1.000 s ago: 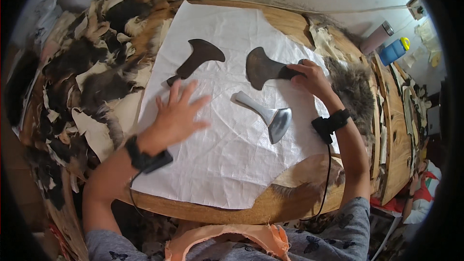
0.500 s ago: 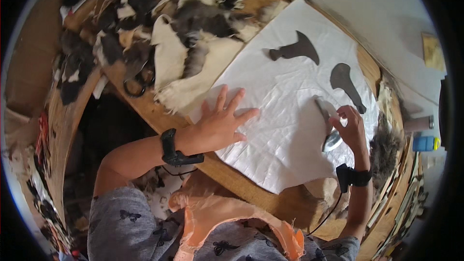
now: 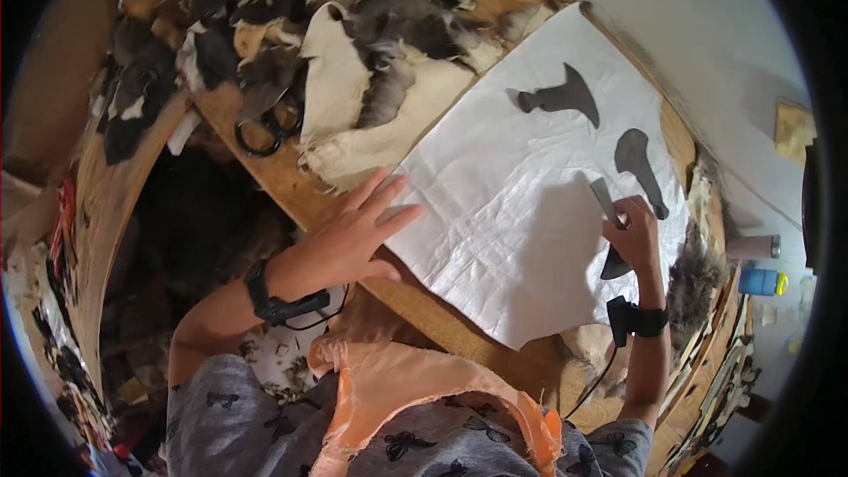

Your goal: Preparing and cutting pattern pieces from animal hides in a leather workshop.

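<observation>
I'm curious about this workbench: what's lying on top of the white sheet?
On the white sheet lie two dark cut-out shapes. The left hand rests flat at its edge; the right hand covers most of a third piece.

We see a large sheet of creased white fabric spread flat over a wooden workbench, its near corner lying under the fingertips of the left hand, which is spread open and pressed palm down. The right hand is closed around a grey paddle-shaped cutout, holding it against the sheet near its right edge. Two more dark grey cutouts lie flat on the sheet: a fan-shaped one near the far edge, and a rounded one just beyond the right hand.
</observation>
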{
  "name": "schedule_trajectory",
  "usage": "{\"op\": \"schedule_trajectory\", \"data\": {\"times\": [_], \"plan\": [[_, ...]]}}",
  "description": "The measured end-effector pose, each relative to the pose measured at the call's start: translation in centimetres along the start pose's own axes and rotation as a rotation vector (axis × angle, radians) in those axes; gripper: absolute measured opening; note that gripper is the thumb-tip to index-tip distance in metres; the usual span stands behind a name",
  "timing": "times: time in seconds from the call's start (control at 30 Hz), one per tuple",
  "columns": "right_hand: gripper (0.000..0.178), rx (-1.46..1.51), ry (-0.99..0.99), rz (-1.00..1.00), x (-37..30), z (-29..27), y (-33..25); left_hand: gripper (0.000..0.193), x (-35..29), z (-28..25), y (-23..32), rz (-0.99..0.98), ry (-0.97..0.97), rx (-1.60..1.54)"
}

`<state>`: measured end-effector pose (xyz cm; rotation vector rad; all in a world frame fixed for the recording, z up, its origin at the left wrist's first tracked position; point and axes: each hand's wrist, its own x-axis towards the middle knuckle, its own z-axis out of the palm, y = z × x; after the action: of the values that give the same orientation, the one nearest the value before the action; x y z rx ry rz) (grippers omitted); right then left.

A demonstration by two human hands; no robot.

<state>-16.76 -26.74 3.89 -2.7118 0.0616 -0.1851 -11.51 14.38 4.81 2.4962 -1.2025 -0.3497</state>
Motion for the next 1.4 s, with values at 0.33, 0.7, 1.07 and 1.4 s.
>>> {"op": "schedule_trajectory", "data": {"times": [0.33, 0.7, 1.07, 1.4], "plan": [[0.032, 1.795, -0.010, 0.283, 9.0, 1.2, -9.0, 0.055, 1.2, -1.7, -2.0, 0.073, 0.031, -0.034], [0.028, 0.895, -0.190, -0.066, 17.5, 10.4, -11.9, 0.048, 2.7, -3.3, -4.0, 0.164, -0.072, -0.103], [0.022, 0.465, -0.310, -0.389, 21.9, 11.3, -11.7, 0.044, 3.2, -3.3, -4.2, 0.146, -0.058, -0.056], [0.018, 0.592, -0.151, -0.323, 19.3, 11.8, -12.7, 0.048, 3.0, -3.0, -3.4, 0.078, -0.042, -0.101]]}}
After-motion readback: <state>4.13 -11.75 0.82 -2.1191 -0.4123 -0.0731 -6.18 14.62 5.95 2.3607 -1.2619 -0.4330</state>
